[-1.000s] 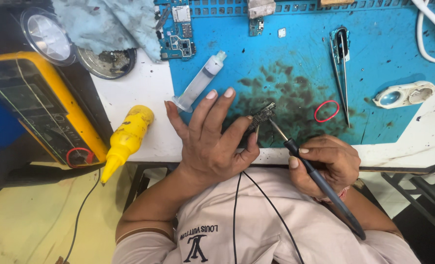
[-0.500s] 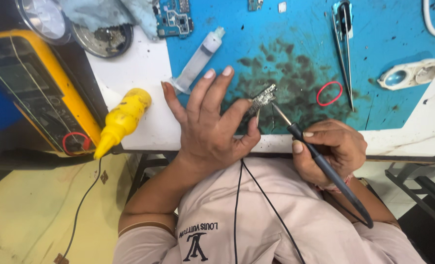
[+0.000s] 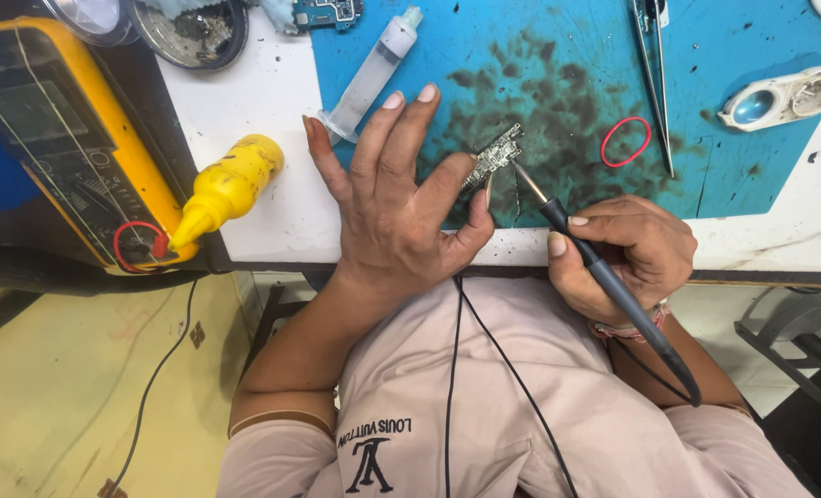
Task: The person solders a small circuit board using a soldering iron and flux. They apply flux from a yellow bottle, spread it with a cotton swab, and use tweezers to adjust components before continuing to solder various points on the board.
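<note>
My left hand (image 3: 397, 207) rests on the front edge of the workbench, pinching a small circuit board (image 3: 492, 155) between thumb and forefinger while the other fingers spread upward. My right hand (image 3: 627, 249) grips a dark soldering iron (image 3: 604, 277) like a pen. Its metal tip touches the board's right edge. The board sits over a stained blue work mat (image 3: 558, 55).
A clear syringe (image 3: 369, 78) lies left of the mat on the white bench. A yellow squeeze bottle (image 3: 226, 184) and a yellow multimeter (image 3: 60, 138) sit farther left. Tweezers (image 3: 655, 74), a red rubber band (image 3: 625, 141) and a white lens part (image 3: 779, 97) lie at the right.
The view has shifted so the bench sits higher in frame. Both hands hold the same grips, with the iron tip still at the board.
</note>
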